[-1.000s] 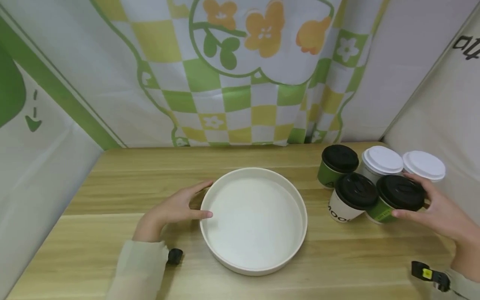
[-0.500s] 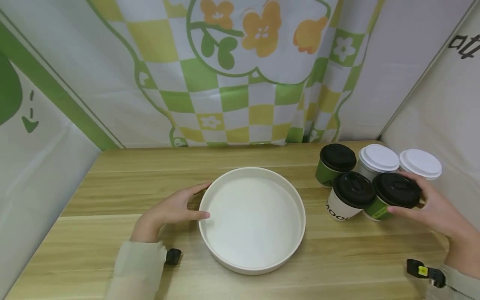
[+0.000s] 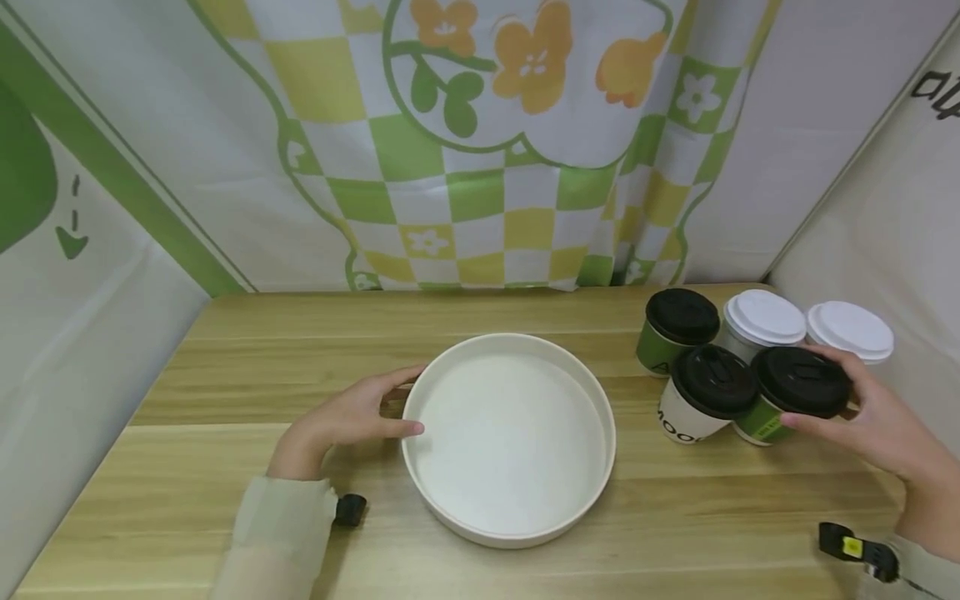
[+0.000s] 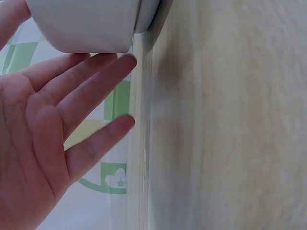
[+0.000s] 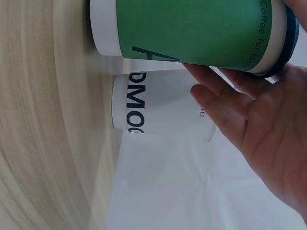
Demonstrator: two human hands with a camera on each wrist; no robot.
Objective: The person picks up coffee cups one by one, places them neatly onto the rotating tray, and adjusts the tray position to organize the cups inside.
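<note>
A round cream tray point(image 3: 510, 442) with a low wall lies on the wooden table. My left hand point(image 3: 348, 417) is at its left side, thumb at the rim and fingers spread along the outer wall. In the left wrist view the fingers point(image 4: 91, 88) are nearly straight, some tips right at the tray's side. On the right, my right hand point(image 3: 873, 417) grips a green paper coffee cup point(image 5: 192, 31) with a black lid point(image 3: 801, 381), thumb in front and fingers behind. The cup stands upright, low at the table.
Close around the gripped cup stand a white lettered cup with a black lid point(image 3: 701, 400), a green cup with a black lid point(image 3: 675, 333) and two white-lidded cups point(image 3: 765, 319). A checkered curtain point(image 3: 480, 200) hangs behind the table; a pale wall point(image 3: 885, 217) bounds the right.
The head view shifts slightly back and forth. Both hands keep their places at the tray and the green cup; nothing else visibly moves.
</note>
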